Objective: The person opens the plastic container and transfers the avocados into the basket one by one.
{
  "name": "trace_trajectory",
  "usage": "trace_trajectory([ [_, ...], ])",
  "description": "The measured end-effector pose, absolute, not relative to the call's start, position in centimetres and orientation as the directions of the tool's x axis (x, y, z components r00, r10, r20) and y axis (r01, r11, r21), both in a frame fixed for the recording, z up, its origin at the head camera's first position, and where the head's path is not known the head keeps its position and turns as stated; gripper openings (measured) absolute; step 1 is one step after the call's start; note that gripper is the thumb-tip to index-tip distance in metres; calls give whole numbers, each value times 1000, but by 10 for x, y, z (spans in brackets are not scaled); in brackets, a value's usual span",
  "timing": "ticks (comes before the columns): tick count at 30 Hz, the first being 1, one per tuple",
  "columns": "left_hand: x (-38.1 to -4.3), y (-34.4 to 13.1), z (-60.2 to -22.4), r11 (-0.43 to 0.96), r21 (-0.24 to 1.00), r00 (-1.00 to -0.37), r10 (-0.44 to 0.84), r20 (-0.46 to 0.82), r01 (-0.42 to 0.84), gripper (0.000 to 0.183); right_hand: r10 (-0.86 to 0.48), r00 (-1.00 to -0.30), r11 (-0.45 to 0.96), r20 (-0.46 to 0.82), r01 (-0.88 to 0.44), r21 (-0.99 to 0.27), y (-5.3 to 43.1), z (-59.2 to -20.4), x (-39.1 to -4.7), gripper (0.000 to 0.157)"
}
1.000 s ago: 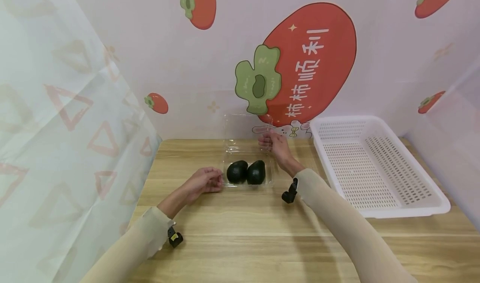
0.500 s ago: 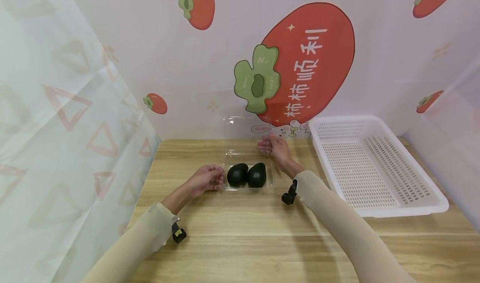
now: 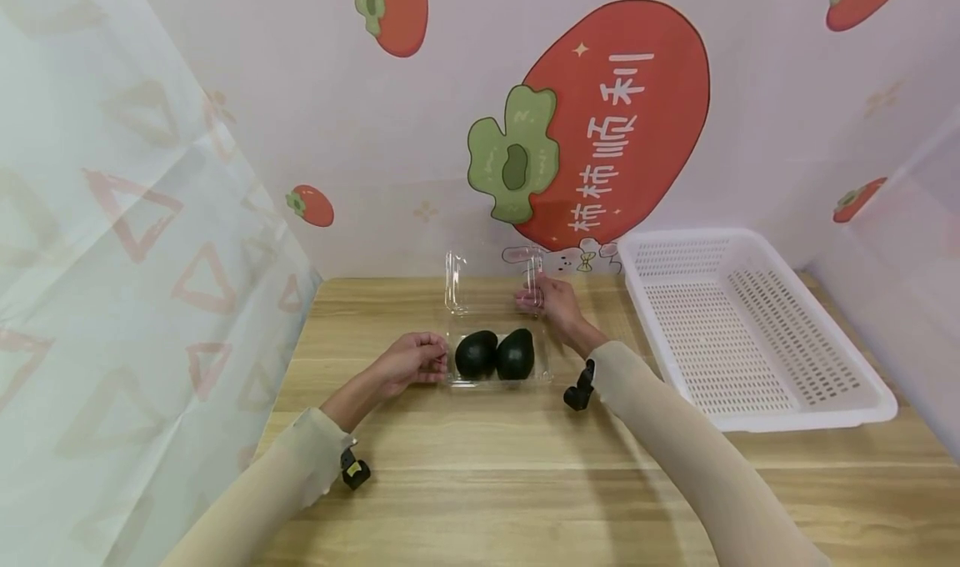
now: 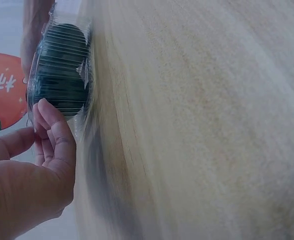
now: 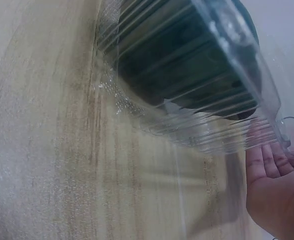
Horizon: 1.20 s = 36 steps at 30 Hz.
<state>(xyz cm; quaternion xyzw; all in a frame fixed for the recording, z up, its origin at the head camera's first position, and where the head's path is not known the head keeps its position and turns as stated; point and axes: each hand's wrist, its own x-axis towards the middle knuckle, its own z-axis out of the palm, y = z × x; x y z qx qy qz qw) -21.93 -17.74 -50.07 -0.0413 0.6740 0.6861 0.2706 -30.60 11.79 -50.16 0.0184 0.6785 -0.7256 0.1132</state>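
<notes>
A clear plastic clamshell box [image 3: 542,375] stands on the table with its lid [image 3: 480,279] raised at the back. Inside its base, a dark green avocado [image 3: 476,355] sits beside a second avocado [image 3: 515,354]. My left hand [image 3: 411,360] pinches the box's left rim between thumb and fingers, seen closely in the left wrist view. At the lid's right edge is my right hand [image 3: 553,300], its fingers partly seen through the plastic. In the right wrist view these fingers [image 5: 269,160] extend fairly straight against the back end of the box.
A white perforated plastic basket [image 3: 652,333] stands to the right, behind my right forearm. The wooden table [image 3: 480,484] ends at a patterned backdrop [image 3: 405,150] close behind the lid. Fabric walls rise at both sides.
The lid has tipped forward, its top edge now lower. The box has slid slightly toward me. My left hand shifted a little right with it; the right hand stayed nearly in place.
</notes>
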Motion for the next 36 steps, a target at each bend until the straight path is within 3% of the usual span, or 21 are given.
trace_trajectory([
  [10, -214, -180, -496, 75, 905, -835, 360, -416, -419, 15, -130, -967, -13, -217, 221, -975, 116, -504, -304, 57],
  [19, -213, -182, -497, 82, 907, -827, 382, -411, -413, 16, -112, -946, 63, -304, 299, -952, 120, -502, -299, 50],
  [36, -212, -182, -498, 72, 899, -827, 366, -426, -432, 13, -80, -926, 64, -370, 366, -929, 120, -506, -304, 45],
])
